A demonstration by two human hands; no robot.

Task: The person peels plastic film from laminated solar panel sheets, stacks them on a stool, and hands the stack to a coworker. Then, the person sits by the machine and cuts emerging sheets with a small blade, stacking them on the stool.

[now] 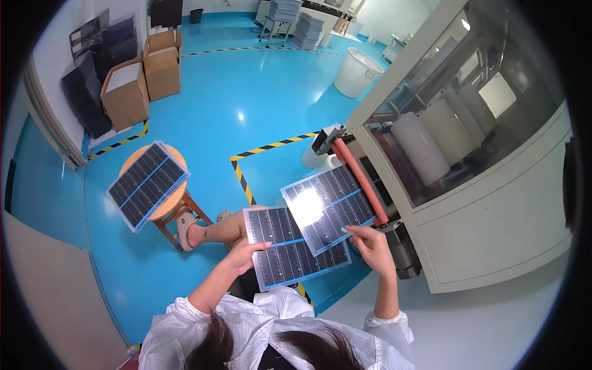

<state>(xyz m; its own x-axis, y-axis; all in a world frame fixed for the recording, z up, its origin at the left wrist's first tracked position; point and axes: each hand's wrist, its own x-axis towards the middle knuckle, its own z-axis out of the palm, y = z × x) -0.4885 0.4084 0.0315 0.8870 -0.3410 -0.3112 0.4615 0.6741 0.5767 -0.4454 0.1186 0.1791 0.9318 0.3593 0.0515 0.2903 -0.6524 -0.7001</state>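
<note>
My left hand grips the left edge of a dark solar panel with blue strips, thumb on top, over my lap. A second solar panel, bright with glare, overlaps its upper right part and reaches up to the red roller of the machine. My right hand is at the lower right edge of this second panel, thumb and forefinger pinched together at its border. Whether its far edge lies between the rollers I cannot tell.
More solar panels lie on a round wooden stool to the left. The large machine with a window stands at right. Cardboard boxes are by the wall, a white bin farther back. Striped tape marks the blue floor.
</note>
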